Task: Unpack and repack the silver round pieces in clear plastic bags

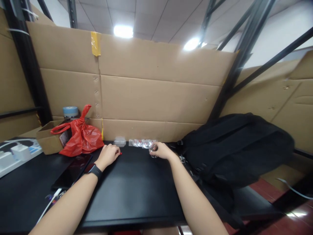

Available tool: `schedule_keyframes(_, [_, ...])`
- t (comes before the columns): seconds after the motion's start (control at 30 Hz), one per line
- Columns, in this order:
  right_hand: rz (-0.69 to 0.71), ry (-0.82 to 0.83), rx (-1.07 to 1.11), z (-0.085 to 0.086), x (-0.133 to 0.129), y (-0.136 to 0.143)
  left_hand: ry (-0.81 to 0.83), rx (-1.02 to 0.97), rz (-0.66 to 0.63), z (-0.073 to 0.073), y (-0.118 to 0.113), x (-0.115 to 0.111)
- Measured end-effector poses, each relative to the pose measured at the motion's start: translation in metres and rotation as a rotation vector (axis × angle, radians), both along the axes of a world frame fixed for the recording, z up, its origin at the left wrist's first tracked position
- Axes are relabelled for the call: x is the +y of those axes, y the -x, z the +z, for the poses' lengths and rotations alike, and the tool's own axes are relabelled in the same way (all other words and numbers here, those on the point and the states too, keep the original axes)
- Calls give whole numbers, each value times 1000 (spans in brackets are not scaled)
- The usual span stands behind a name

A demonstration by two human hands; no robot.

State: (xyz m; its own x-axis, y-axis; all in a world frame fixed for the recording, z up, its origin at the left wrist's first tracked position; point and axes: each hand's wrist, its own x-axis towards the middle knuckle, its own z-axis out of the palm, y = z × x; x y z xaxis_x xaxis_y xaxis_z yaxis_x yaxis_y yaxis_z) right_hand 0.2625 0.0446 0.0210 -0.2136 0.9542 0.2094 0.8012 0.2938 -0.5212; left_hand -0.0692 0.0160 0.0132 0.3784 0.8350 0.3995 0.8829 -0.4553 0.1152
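Note:
My left hand (pixel 109 155), with a dark watch at its wrist, rests low over the black tabletop (pixel 132 189). Its fingers are curled together, and a small red piece (pixel 120 153) shows at their tips; its kind is too small to make out. On the other side, my right hand (pixel 161 150) grips a small clear round plastic item (pixel 153 152) between thumb and fingers. Right behind it, along the cardboard wall, lies a row of clear packets (pixel 140 143) with round shiny contents. A clear plastic case (pixel 119 141) sits to their left.
A knotted red plastic bag (pixel 83 138) leans by an open cardboard box (pixel 50 140) at the left. Nearer lie a dark phone (pixel 72 171) with a white cable and a white power strip (pixel 22 156). A large black backpack (pixel 239 147) fills the right side.

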Motion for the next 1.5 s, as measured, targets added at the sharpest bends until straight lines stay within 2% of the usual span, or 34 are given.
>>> schedule_keyframes(0.2, [170,-7,173,3,-9,27,-30,-5,11,-2,1,1])
schedule_keyframes(0.33, [206,-69,183,1,-17,53,-20,-47,-19,-1,1,3])
schedule_keyframes(0.43, [265,-40,290,-3,-21,69,3,-162,-88,2,-6,-1])
schedule_keyframes(0.6, [380,-37,516,-4,-28,86,93,-464,-256,8,-24,-15])
schedule_keyframes(0.73, [447,-54,615,1,-33,94,115,-605,-287,8,-33,-20])
schedule_keyframes(1.03, [476,-115,692,5,-40,101,141,-761,-276,2,-38,-15])
schedule_keyframes(1.3, [509,-147,724,9,-44,104,247,-954,-350,-10,-44,-10])
schedule_keyframes(1.4, [499,-157,697,7,-44,106,230,-938,-346,-11,-44,-10])
schedule_keyframes(1.5, [463,-141,689,4,-44,109,145,-856,-298,-7,-43,-12])
